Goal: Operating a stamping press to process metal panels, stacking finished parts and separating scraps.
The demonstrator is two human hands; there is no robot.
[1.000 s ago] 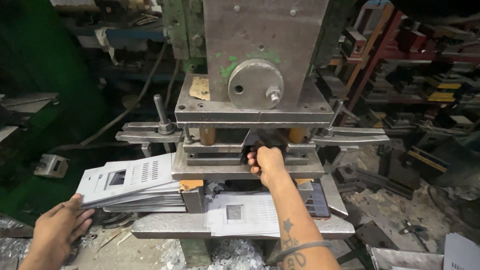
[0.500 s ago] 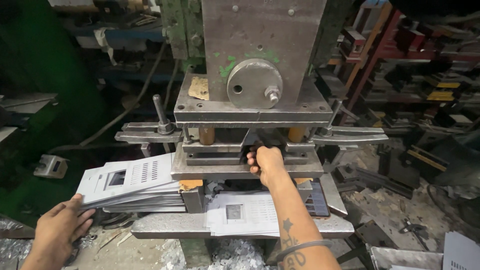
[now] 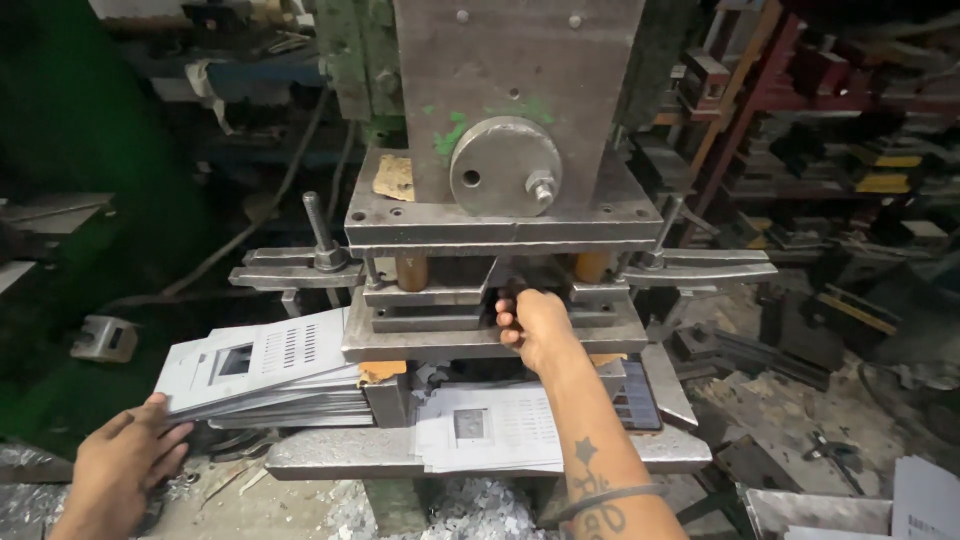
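Head view: my right hand point(image 3: 535, 325) reaches into the narrow press point(image 3: 500, 200) die gap, fingers curled, grip hidden; my left hand point(image 3: 125, 465) lies open-fingered against the sheet stack point(image 3: 265, 370) edge.

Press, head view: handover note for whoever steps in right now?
Right hand reaches into the press gap between the plates; its fingertips are hidden, so the grip cannot be judged.
Left hand rests open at the near edge of the sheet stack, left of the die.
A second pile of sheets lies on the front ledge under the right forearm.
Metal scrap sits below the ledge.
Cannot tell whether a sheet is in the die.
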